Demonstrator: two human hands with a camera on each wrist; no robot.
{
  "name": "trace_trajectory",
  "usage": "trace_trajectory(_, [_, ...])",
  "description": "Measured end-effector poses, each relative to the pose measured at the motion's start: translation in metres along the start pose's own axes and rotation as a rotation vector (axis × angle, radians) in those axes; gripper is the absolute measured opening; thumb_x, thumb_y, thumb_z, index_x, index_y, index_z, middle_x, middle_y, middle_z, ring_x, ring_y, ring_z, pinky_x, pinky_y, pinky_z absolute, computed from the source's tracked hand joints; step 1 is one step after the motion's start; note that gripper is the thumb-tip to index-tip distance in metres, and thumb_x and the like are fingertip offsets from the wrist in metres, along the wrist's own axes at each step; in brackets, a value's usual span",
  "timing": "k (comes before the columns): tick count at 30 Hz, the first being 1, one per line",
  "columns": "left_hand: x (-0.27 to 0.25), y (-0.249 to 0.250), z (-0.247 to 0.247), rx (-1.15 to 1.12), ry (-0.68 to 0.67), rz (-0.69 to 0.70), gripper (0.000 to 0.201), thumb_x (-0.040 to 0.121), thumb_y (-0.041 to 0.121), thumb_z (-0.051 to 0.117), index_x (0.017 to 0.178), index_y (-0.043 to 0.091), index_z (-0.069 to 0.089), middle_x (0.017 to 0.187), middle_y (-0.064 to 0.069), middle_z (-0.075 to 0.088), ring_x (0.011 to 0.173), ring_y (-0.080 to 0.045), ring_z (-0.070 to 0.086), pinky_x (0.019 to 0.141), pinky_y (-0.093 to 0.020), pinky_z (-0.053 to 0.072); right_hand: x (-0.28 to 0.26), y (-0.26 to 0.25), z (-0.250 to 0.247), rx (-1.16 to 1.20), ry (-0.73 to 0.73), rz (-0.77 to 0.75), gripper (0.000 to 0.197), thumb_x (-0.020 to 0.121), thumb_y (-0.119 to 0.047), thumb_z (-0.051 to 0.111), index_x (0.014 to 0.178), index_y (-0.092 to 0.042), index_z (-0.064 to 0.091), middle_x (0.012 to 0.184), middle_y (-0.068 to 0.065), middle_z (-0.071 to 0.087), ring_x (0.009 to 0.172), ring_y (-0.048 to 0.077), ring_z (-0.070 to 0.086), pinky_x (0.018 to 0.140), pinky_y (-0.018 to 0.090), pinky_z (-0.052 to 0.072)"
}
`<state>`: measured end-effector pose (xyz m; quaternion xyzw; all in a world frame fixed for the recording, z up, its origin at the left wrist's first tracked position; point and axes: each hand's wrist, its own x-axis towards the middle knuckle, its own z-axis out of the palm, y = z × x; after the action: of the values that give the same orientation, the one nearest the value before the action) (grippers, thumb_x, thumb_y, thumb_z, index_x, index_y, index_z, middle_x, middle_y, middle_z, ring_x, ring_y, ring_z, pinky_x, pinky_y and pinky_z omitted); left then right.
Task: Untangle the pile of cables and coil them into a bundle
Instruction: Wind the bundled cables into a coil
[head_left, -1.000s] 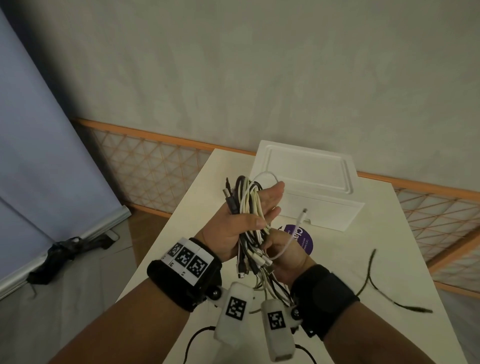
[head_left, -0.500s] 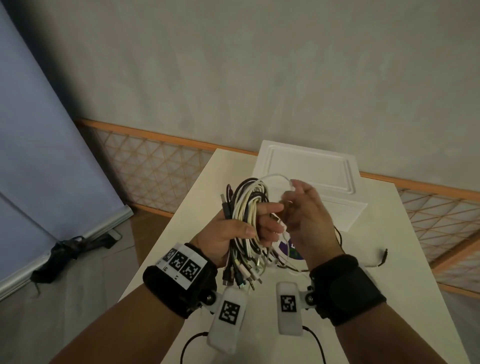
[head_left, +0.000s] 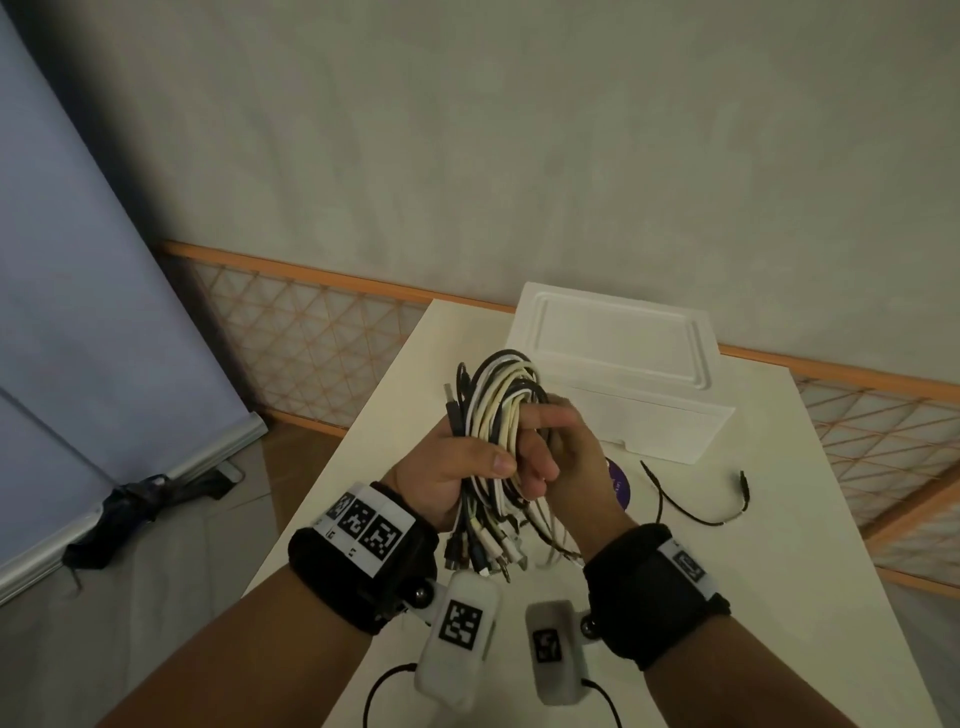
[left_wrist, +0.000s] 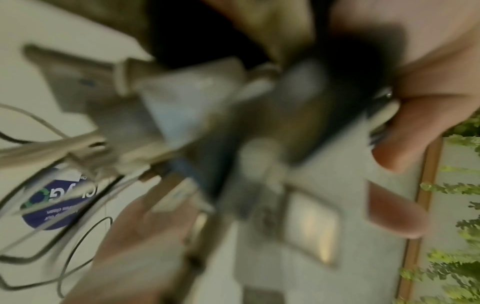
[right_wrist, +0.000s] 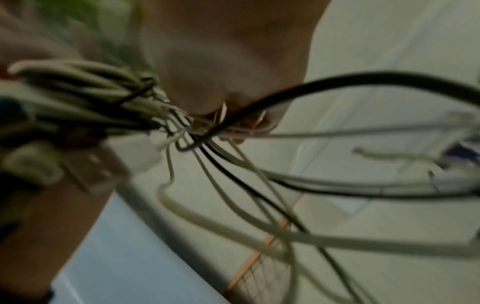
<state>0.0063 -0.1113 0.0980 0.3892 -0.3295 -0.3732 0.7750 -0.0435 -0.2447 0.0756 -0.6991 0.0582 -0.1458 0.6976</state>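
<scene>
The left hand (head_left: 457, 467) grips the cable bundle (head_left: 498, 415). The right hand (head_left: 566, 452) wraps a cable around it. Next, tuck the loose end in.

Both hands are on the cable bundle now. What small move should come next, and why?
Probably the right hand should gather the white loop hanging below into the cable bundle, because the left hand already holds the bundle, while that loop and several plug ends hang loose.
</scene>
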Motion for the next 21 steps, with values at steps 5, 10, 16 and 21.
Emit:
trace_trajectory(5, [0.000, 0.001, -0.004, 0.018, -0.033, -0.007, 0.055, 0.068, 0.029, 0.078, 0.118, 0.010, 0.067, 0.083, -0.002, 0.072, 0.069, -0.012, 0.067, 0.066, -0.027, 0.053, -0.005, -0.013, -0.010, 0.034, 0.034, -0.240, 0.053, 0.087, -0.001, 0.034, 0.137, -0.020, 0.040, 0.141, -0.009, 0.043, 0.124, -0.003, 0.046, 0.102, 0.026, 0.041])
trace_trajectory(10, [0.003, 0.000, -0.002, -0.079, -0.024, 0.003, 0.051, 0.068, 0.022, 0.076, 0.115, 0.006, 0.068, 0.079, -0.003, 0.071, 0.066, -0.013, 0.065, 0.064, -0.027, 0.052, 0.001, -0.012, -0.003, 0.146, -0.096, -0.225, 0.042, 0.099, -0.012, 0.027, 0.138, -0.019, 0.040, 0.136, -0.005, 0.053, 0.130, 0.014, 0.046, 0.102, 0.022, 0.039])
trace_trajectory(16, [0.006, -0.001, 0.000, -0.109, -0.065, -0.016, 0.048, 0.069, 0.019, 0.073, 0.114, 0.005, 0.067, 0.080, -0.003, 0.071, 0.066, -0.013, 0.065, 0.064, -0.026, 0.052, 0.006, -0.003, -0.012, 0.480, -0.296, 0.008, 0.103, 0.067, -0.071, 0.066, 0.148, -0.025, 0.023, 0.144, 0.020, 0.038, 0.115, 0.022, 0.058, 0.094, 0.042, 0.049])
trace_trajectory(21, [0.007, -0.001, -0.002, -0.130, -0.092, -0.013, 0.046, 0.070, 0.019, 0.073, 0.113, 0.003, 0.067, 0.078, -0.003, 0.070, 0.066, -0.013, 0.065, 0.063, -0.025, 0.052, 0.016, 0.000, -0.013, 0.394, -0.251, 0.057, 0.076, 0.085, -0.052, 0.059, 0.147, -0.020, 0.028, 0.143, 0.025, 0.039, 0.122, 0.037, 0.049, 0.103, 0.047, 0.043])
